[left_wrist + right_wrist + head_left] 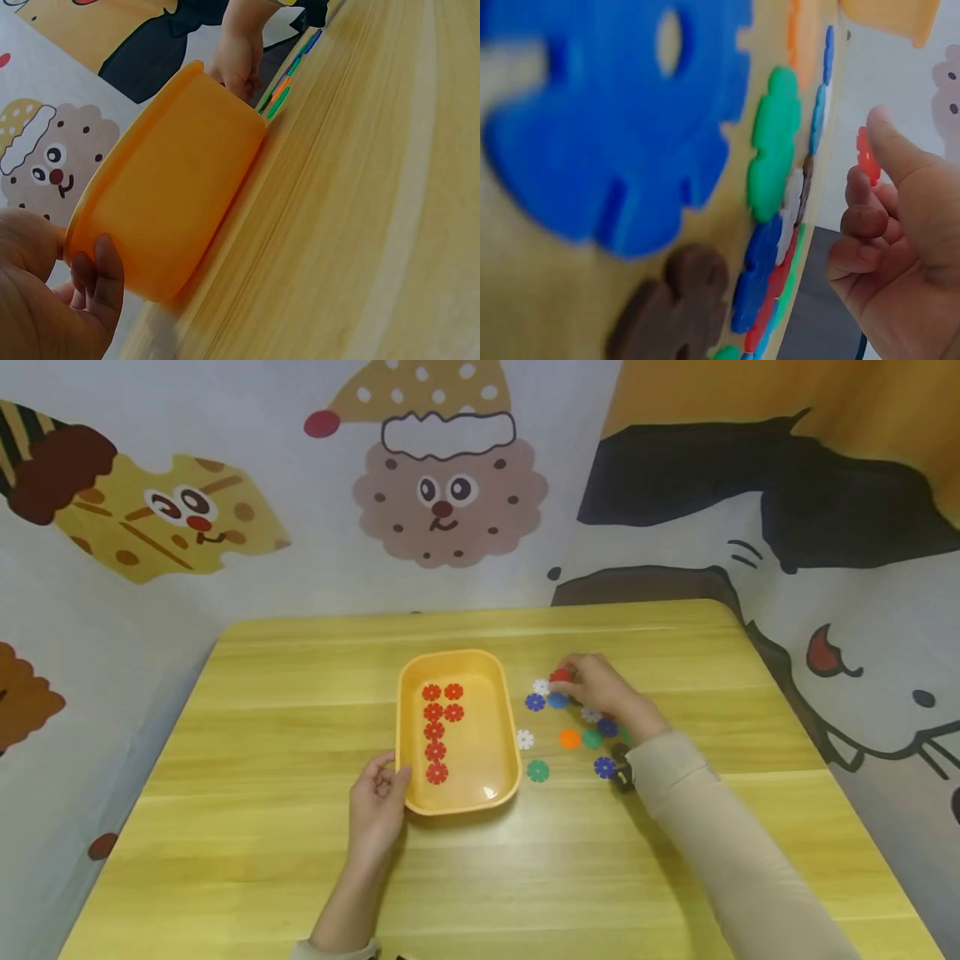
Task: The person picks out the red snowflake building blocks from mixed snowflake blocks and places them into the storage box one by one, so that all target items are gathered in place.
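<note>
In the head view my right hand (596, 683) pinches a red snowflake disc (559, 677) between thumb and fingers, raised a little over the loose discs. The right wrist view shows the same red disc (868, 156) at the fingertips. With thumb at the rim and fingers against the outer wall, my left hand (378, 797) grips the near left side of a yellow plastic tray (491, 806). Inside the tray, several red discs (434, 731) lie in a column, with two more beside its far end.
Loose discs lie right of the tray: blue (535, 702), white (525, 739), orange (570, 739), green (537, 771) and others, some partly hidden by my right sleeve (675, 777). The wooden table (285, 718) ends at a cartoon-printed curtain (300, 585).
</note>
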Action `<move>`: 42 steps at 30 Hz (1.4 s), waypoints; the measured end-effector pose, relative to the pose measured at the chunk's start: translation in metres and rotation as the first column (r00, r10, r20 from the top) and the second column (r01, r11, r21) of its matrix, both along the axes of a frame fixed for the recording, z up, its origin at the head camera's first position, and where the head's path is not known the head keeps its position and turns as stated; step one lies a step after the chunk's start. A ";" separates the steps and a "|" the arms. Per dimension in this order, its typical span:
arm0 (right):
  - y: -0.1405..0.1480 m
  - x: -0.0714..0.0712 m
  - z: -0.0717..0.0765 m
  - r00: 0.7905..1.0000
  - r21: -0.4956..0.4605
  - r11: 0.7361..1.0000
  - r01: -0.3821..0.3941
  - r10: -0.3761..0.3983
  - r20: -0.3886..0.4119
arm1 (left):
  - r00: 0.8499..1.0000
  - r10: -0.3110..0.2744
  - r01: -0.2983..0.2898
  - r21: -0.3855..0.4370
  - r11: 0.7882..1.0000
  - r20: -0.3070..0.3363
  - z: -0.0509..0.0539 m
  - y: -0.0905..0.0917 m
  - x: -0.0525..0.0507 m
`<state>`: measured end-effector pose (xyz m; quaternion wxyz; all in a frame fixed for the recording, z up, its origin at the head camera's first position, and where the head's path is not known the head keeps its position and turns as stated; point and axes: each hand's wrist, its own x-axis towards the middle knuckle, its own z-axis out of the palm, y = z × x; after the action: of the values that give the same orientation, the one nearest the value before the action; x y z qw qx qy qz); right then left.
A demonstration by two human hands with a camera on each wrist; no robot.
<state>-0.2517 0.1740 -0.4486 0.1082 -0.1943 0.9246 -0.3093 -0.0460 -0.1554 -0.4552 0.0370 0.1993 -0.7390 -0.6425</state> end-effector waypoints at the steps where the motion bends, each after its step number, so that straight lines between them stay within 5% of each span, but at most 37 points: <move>1: 0.000 0.002 0.002 1.000 -0.010 1.000 0.005 -0.005 -0.007 | 1.000 -0.004 0.004 0.001 1.000 0.000 0.001 0.000 0.000; 24: -0.059 0.066 0.027 0.986 -0.218 0.965 -0.147 0.124 -0.114 | 0.999 -0.014 0.014 -0.007 1.000 0.044 0.005 -0.002 0.003; 33: -0.079 0.072 0.029 0.967 -0.226 0.945 -0.237 0.208 -0.145 | 0.999 -0.003 0.004 -0.007 1.000 0.034 0.005 -0.002 0.001; 42: -0.091 0.073 0.028 0.968 -0.210 0.949 -0.236 0.209 -0.141 | 0.999 -0.008 0.008 0.010 1.000 0.032 0.005 0.000 0.000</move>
<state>-0.1787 0.0827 -0.4204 0.0653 -0.3262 0.8605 -0.3859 -0.0460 -0.1555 -0.4506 0.0214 0.2068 -0.7372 -0.6429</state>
